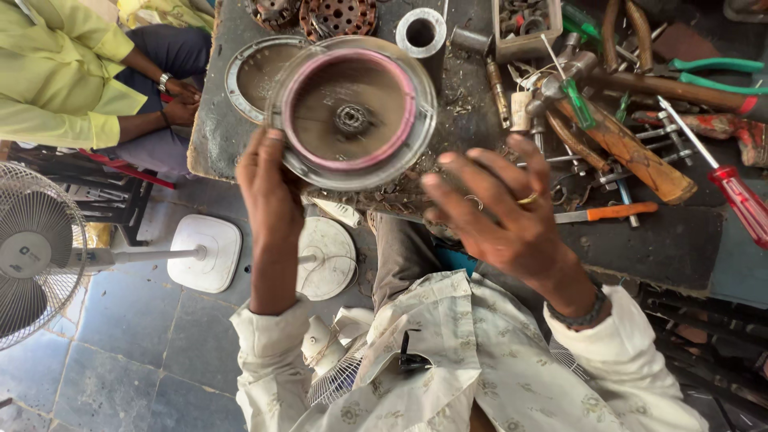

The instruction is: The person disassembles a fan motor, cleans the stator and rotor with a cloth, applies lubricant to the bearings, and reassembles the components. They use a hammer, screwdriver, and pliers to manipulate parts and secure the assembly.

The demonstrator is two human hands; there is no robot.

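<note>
Cluttered bench; disc in L hand grip

The blurred right hand hides workbench clutter; left hand fingertips sit behind the round housing.

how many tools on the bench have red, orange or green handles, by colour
red: 1, the screwdriver
orange: 1, the small knife-like tool
green: 2, the pliers and a small screwdriver
total: 4
Further green bits near the box at the top are too cluttered to count.
</note>
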